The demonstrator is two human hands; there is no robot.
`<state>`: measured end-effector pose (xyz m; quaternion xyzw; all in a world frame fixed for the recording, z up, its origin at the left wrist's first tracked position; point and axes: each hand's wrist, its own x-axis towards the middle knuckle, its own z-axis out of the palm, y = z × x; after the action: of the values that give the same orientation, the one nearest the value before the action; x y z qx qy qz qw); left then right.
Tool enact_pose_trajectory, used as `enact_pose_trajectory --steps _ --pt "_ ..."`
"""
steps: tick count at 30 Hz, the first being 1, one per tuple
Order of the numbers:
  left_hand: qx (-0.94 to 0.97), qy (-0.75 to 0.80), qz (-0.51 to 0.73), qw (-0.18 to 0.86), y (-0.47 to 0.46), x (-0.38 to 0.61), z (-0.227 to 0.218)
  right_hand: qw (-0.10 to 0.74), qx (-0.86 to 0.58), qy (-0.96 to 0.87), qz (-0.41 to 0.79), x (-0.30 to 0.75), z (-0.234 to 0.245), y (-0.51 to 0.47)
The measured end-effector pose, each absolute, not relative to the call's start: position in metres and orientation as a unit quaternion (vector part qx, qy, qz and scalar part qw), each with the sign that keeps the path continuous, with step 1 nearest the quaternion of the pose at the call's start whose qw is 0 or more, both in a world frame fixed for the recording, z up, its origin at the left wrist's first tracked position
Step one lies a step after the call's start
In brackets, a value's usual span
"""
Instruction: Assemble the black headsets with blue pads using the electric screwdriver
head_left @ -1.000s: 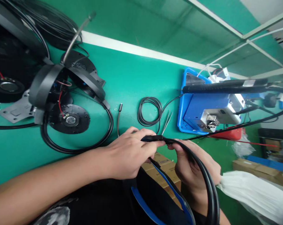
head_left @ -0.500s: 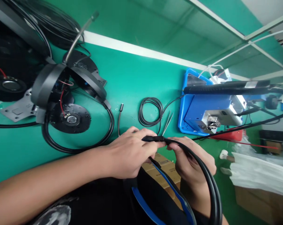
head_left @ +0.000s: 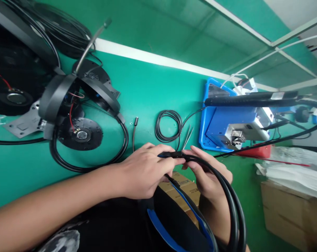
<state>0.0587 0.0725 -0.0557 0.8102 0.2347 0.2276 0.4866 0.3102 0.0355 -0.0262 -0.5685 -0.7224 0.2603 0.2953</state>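
My left hand (head_left: pixel 145 171) is closed around the end of a black headset headband (head_left: pixel 236 206), where its twin tubes meet a flat black end piece. My right hand (head_left: pixel 213 175) holds the same band just to the right, with thumb and fingertips at the tubes beside the joint. From there the tubes curve down to the bottom edge. A black strap with a blue lining (head_left: pixel 192 208) hangs under the hands, within the band's loop. Part of the end piece is hidden by my left fingers. Tweezers (head_left: pixel 188 137) lie just beyond the hands.
Another headset (head_left: pixel 56 96) with open earcups and a speaker plate (head_left: pixel 81 134) lies at left. A coiled black cable (head_left: pixel 157 131) and a short microphone boom (head_left: pixel 134 131) lie mid-table. At right, a blue tray (head_left: pixel 202 129) holds a blue device. Cardboard boxes (head_left: pixel 284 210) stand lower right.
My right hand has shifted slightly left, and its fingers have lifted and straightened a little over the band. The two tubes show further apart. My left hand keeps its hold.
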Motion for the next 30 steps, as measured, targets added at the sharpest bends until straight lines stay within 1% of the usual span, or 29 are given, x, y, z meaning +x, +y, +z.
enact_pose_trajectory --steps 2,4,7,11,15,19,22,26,30 --pt "0.806 0.235 0.228 0.492 0.072 0.059 -0.055 0.288 -0.584 -0.716 0.251 0.309 -0.034 0.029" --pt "0.803 0.237 0.229 0.496 0.071 0.058 -0.055 0.295 -0.598 -0.708 0.233 0.308 -0.042 0.023" --pt "0.802 0.238 0.234 0.495 0.071 0.058 -0.054 0.309 -0.615 -0.685 0.238 0.307 -0.050 0.016" --pt "0.803 0.234 0.240 0.493 0.072 0.057 -0.054 0.319 -0.613 -0.677 0.252 0.305 -0.050 0.014" --pt "0.799 0.232 0.248 0.497 0.072 0.055 -0.054 0.321 -0.608 -0.686 0.239 0.306 -0.049 0.015" --pt "0.798 0.236 0.281 0.477 0.069 0.053 -0.055 0.317 -0.612 -0.678 0.254 0.305 -0.049 0.015" --pt "0.790 0.252 0.303 0.468 0.068 0.053 -0.054 0.331 -0.599 -0.680 0.263 0.301 -0.049 0.016" --pt "0.768 0.284 0.345 0.459 0.068 0.053 -0.053 0.354 -0.592 -0.677 0.255 0.295 -0.049 0.018" --pt "0.756 0.313 0.376 0.434 0.066 0.054 -0.049 0.355 -0.593 -0.680 0.244 0.292 -0.047 0.020"
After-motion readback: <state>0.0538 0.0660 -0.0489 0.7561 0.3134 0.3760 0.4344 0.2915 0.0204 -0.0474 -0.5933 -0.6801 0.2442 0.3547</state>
